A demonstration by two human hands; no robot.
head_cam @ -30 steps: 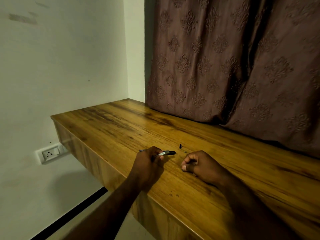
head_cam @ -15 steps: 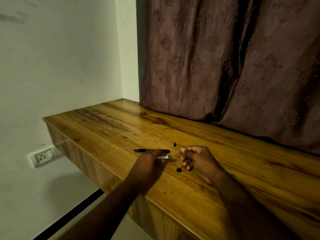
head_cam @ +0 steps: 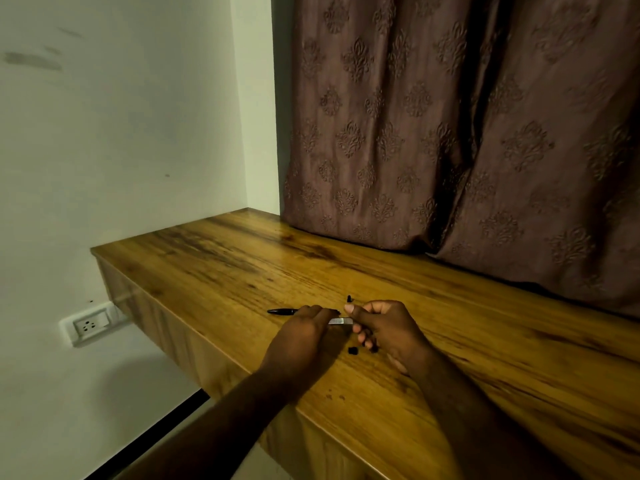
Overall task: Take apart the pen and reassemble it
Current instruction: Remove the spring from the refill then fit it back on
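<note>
**Wooden surface: pen in pieces**

Brown curtain (head_cam: 450, 133) hangs behind the surface (head_cam: 242, 271). Near the front edge, left grip (head_cam: 304, 334) curls round one end of the silver pen barrel (head_cam: 341, 321); right grip (head_cam: 384, 330) pinches the other end. Black pen section (head_cam: 282, 311) lies flat beside the left grip. Two small black pieces: one (head_cam: 349, 299) on the back-edge side of the barrel, one (head_cam: 352, 350) on the front-edge side.

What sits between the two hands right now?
In the head view, a pale pen piece spans the gap from left hand to right hand, held at both ends.
</note>
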